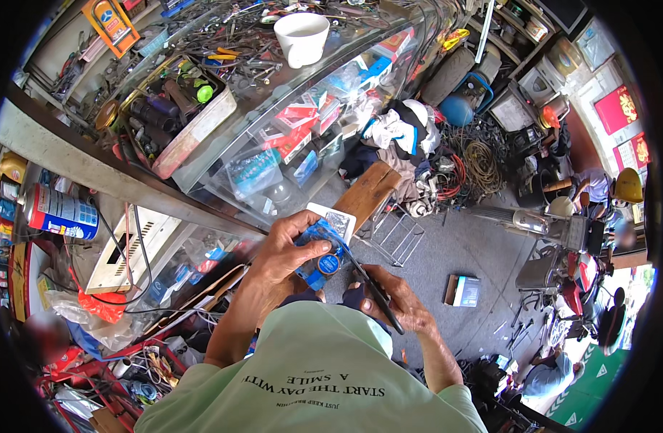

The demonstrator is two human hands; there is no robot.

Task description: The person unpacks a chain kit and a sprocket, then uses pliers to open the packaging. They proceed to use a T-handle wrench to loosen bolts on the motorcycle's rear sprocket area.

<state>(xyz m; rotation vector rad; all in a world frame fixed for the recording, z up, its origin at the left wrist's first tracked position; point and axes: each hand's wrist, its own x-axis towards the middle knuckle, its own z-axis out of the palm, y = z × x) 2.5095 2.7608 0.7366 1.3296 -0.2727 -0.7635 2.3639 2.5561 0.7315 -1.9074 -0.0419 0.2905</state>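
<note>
Blue pack (318,254) gripped in left hand (284,252) above the lap, just under the glass counter (273,137); right hand (396,299) closed on a black tool (371,285), tip at pack.

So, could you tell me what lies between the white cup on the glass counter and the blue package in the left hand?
In the head view, the glass display case with small boxes lies between the white cup and the blue package in the left hand.

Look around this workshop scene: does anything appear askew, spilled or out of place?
Yes: a small blue and white cardboard box lies alone, tilted, on the grey floor, and clothes sit heaped beside tangled cables.
</note>
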